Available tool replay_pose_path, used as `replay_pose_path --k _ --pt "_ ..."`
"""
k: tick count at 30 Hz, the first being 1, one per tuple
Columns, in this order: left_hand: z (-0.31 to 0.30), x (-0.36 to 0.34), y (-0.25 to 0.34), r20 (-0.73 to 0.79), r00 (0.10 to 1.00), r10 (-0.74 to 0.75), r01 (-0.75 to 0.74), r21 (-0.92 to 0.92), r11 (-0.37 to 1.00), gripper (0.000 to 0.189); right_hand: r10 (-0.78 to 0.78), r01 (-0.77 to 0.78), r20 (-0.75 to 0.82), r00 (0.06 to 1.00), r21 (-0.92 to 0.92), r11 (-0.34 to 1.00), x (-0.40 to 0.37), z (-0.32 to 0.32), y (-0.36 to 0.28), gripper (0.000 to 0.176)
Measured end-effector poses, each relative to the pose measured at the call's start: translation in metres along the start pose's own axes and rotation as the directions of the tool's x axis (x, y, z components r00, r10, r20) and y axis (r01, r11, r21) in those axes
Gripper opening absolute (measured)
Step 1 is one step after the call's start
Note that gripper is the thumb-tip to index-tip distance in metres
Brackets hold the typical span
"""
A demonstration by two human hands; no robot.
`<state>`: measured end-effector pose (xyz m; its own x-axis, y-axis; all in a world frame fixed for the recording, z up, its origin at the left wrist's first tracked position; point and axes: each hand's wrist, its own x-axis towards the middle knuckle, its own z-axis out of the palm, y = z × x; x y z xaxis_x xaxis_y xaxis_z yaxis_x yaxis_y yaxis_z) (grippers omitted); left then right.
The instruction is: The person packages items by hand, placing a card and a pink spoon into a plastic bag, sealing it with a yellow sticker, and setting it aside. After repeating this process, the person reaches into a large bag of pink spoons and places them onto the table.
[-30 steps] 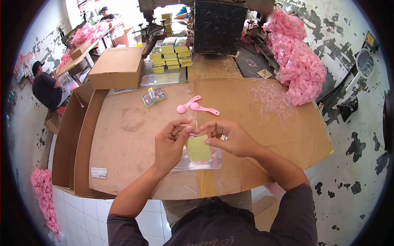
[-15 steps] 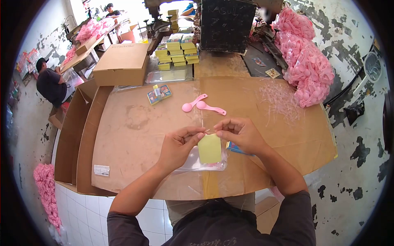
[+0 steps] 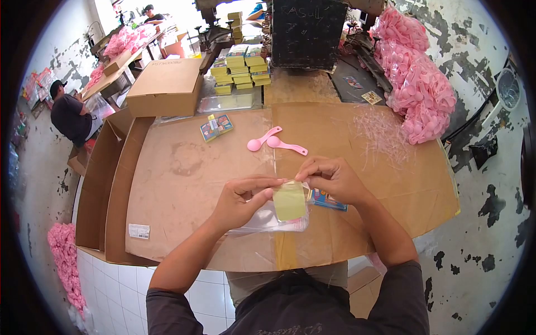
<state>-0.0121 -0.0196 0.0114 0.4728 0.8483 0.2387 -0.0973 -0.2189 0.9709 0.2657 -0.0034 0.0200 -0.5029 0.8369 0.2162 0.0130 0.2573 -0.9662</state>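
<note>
Landmark: yellow-green card (image 3: 290, 202). Left hand (image 3: 241, 201) and right hand (image 3: 334, 180) both pinch at its top edge, grip closed. Clear plastic bags (image 3: 254, 219) under it; open carton (image 3: 103, 190) well left; "RASULL"-like scrawl on black panel (image 3: 306, 36) beyond.

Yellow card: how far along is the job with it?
Done, it seems: the yellow card is up off the cardboard, apart from the blue cards. In hand: the left hand and right hand are at its top edge; whether it is inside clear plastic, I can't tell. Probably left: the two pink spoons, lying loose beyond the hands.
</note>
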Motion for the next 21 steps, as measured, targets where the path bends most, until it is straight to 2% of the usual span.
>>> replay_pose_path --k 2,5,8,14,17,20,21 --pt "-0.001 0.0 0.001 0.01 1.0 -0.019 0.021 -0.19 0.982 0.024 -0.015 0.015 0.004 1.0 -0.027 1.0 0.0 -0.001 0.0 0.015" --pt "-0.001 0.002 -0.006 -0.002 0.992 -0.126 0.121 -0.251 0.96 0.028 -0.004 0.004 0.01 1.0 -0.039 0.999 0.0 -0.002 -0.002 0.016" --pt "0.002 0.002 -0.004 -0.017 0.99 -0.143 0.143 -0.016 0.99 0.026 0.047 -0.047 -0.003 0.999 0.03 0.998 0.001 0.002 0.005 0.015" --pt "0.002 0.005 -0.008 -0.027 0.973 -0.228 0.228 -0.018 0.974 0.024 0.091 -0.09 -0.014 0.996 0.049 0.995 0.002 0.003 0.008 0.014" --pt "0.002 0.005 -0.011 -0.042 0.974 -0.222 0.221 -0.026 0.975 0.024 0.043 -0.043 -0.003 0.999 -0.039 0.998 0.002 0.002 0.016 0.018" --pt "0.0 0.004 -0.01 -0.067 0.976 -0.205 0.204 -0.022 0.979 0.024 0.048 -0.039 -0.124 0.991 0.078 0.996 0.001 0.012 0.014 0.022" --pt "0.0 0.004 -0.008 -0.073 0.978 -0.195 0.192 -0.044 0.98 0.024 0.054 -0.048 -0.089 0.995 0.066 0.997 -0.001 0.015 0.01 0.023"
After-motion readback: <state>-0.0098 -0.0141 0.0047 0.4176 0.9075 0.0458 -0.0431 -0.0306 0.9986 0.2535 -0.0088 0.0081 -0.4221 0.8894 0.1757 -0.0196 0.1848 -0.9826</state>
